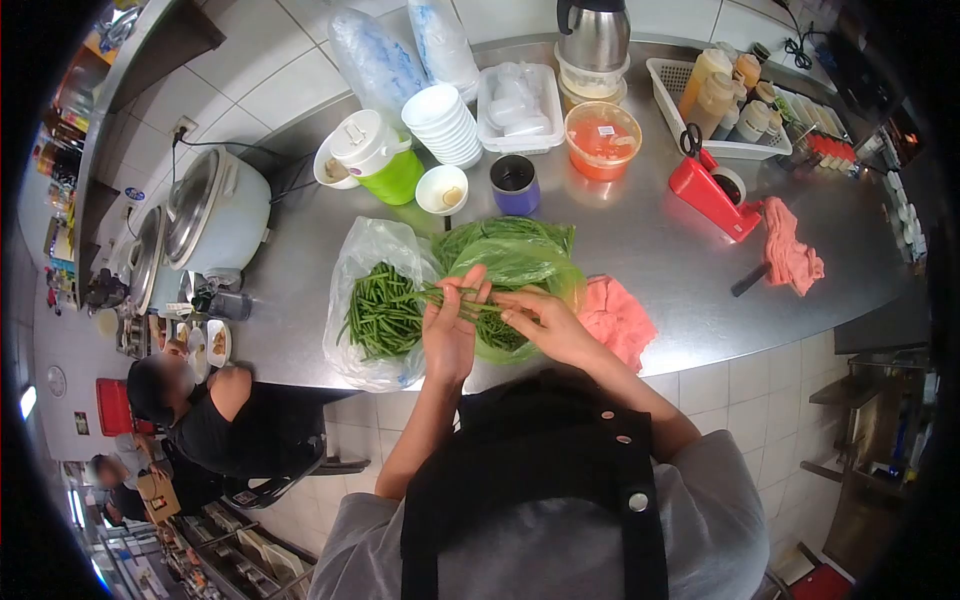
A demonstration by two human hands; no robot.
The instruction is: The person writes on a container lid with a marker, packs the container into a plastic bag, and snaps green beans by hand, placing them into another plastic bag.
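My left hand [455, 315] is palm up with its fingers curled round a few green beans [430, 295]. The fingers of my right hand [535, 318] pinch the right part of the same beans. To the left, a clear plastic bag [352, 262] lies open with short cut bean pieces [384, 318] in it. Behind and below my hands is a green-tinted bag [555, 272] holding long whole beans [495, 237]; my hands cover part of it.
A pink cloth [618, 322] lies right of the bags. Behind stand a purple cup [514, 186], white bowl [441, 190], green jug [390, 170] and orange tub [602, 140]. A red tape dispenser [708, 198] is at right. A person [225, 425] sits at left.
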